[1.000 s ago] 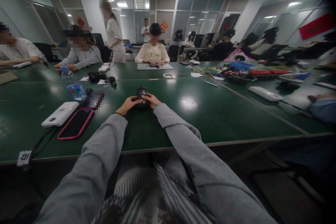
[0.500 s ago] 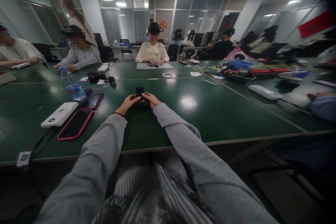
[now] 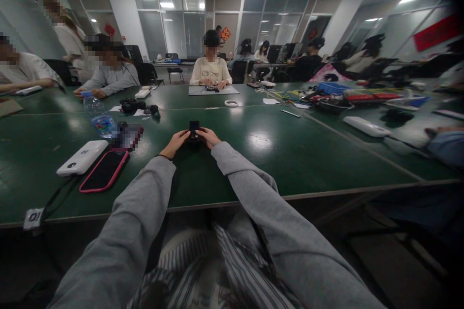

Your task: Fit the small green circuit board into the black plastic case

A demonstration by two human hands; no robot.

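Both my hands are around a small black device (image 3: 195, 128) on the green table, straight ahead of me. A square, screen-like panel stands up at its top, with small pale marks below. Its exact kind is too small to tell. My left hand (image 3: 177, 142) grips the left side, and my right hand (image 3: 209, 137) grips the right side with the thumb near the panel's base. The fingers of both hands are closed on it, and the lower part of the device is partly hidden by them.
Left of my arms lie a red-rimmed phone (image 3: 104, 172), a white power bank (image 3: 82, 158) with a cable and a water bottle (image 3: 99, 116). Ahead are a white ring (image 3: 231, 103) and a pen (image 3: 290, 113). A co-worker (image 3: 210, 68) sits opposite.
The device's upright panel now shows a lighter, screen-like face; my hands have barely shifted. In the background, a standing person has moved left, and the co-worker opposite has moved their hands.
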